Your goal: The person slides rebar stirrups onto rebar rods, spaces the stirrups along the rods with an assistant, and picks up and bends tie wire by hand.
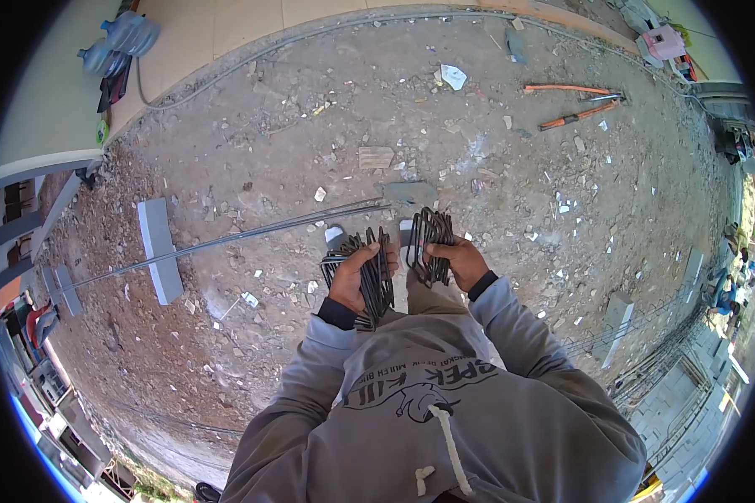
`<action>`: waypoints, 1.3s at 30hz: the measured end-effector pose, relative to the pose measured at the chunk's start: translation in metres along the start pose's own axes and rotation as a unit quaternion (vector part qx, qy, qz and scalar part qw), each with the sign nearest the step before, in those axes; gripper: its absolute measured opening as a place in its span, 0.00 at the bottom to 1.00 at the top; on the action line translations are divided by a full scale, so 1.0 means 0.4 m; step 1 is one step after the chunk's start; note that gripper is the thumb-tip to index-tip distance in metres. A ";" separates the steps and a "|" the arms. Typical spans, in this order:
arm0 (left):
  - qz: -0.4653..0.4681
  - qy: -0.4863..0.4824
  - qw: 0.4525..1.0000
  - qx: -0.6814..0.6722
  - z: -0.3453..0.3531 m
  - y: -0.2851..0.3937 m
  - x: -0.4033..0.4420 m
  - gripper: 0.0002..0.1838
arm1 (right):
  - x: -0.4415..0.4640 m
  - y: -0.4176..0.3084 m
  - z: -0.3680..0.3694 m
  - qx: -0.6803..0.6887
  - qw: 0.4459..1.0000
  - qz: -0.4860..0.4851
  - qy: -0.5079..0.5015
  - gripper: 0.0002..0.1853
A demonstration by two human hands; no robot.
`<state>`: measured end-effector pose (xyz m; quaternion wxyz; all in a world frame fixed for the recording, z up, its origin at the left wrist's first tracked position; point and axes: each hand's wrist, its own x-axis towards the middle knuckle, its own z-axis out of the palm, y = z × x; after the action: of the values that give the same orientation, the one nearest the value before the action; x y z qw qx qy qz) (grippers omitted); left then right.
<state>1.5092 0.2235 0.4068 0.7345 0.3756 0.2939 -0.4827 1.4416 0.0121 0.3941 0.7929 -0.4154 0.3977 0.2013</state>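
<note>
My left hand (pixel 354 281) is closed around a bundle of bent steel rebar stirrups (pixel 379 277), dark rectangular loops stacked side by side. A second bundle of rebar stirrups (pixel 429 243) is gripped in my right hand (pixel 461 261), its thumb laid across the loops. Both bundles are held in front of my body, just above my shoes, with a small gap between them. Several long thin steel bars (pixel 252 237) run from near my feet out to the left, resting across a grey block (pixel 159 251).
Bolt cutters with orange handles (pixel 575 90) lie spread on the rubble-strewn ground (pixel 294 151) ahead right. Another grey block (pixel 617 327) lies at right, near stacked pavers (pixel 675 419) and more bars. Blue water jugs (pixel 131 35) stand far left. People (pixel 721 293) are at the right edge.
</note>
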 end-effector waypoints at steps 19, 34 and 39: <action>0.006 0.261 0.965 -0.039 -0.695 -0.033 0.323 0.17 | 1.066 0.604 -0.336 -0.165 0.964 0.050 0.201 0.07; -0.082 0.240 0.959 -0.123 -0.777 -0.111 0.391 0.15 | 1.195 0.602 -0.183 -0.416 0.888 0.061 0.186 0.08; -0.081 0.261 0.960 -0.065 -0.804 -0.095 0.387 0.15 | 1.232 0.624 -0.133 -0.493 0.853 0.121 0.124 0.15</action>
<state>1.5074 0.4071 0.0985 0.6132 0.4152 0.5357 -0.4057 1.5518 0.1062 -0.1414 0.3978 -0.7220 0.3884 0.4117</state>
